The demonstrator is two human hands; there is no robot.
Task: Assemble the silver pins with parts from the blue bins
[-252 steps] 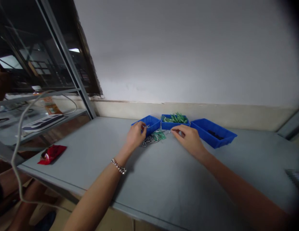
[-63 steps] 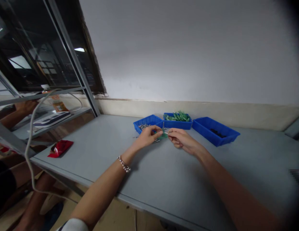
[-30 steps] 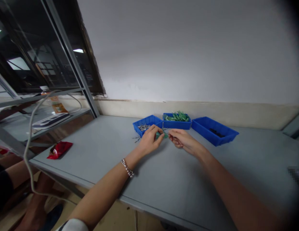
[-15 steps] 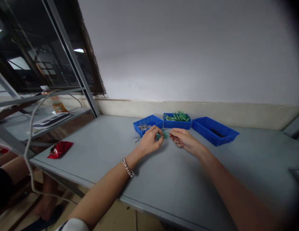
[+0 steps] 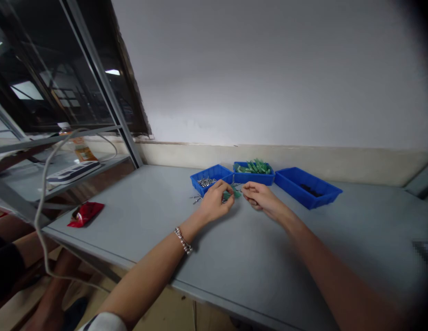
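My left hand (image 5: 218, 201) is curled round a small green translucent plastic piece (image 5: 236, 193), pinching it just above the table. Close by on the right, my right hand (image 5: 258, 195) is closed, thumb against fingers; whatever is between the fingertips is too small to name. Behind the left hand sits a blue bin of small metal pins (image 5: 206, 182), and a few similar pins (image 5: 196, 199) lie loose on the table beside it. A second blue bin (image 5: 254, 179) holds several green plastic pieces (image 5: 258, 166). The third blue bin (image 5: 292, 188) has small dark parts (image 5: 309, 189) inside.
A red packet (image 5: 85, 214) lies at the table's left end. A white cable (image 5: 42, 207) hangs by a metal shelf frame holding a bottle (image 5: 83, 151) and a white-and-dark device (image 5: 74, 172). A seated person's legs (image 5: 31, 257) show at lower left. The wall borders the table's back.
Both my hands stay nearly in place; the right fingers have shifted slightly. At lower left, the seated person's legs and foot have moved.
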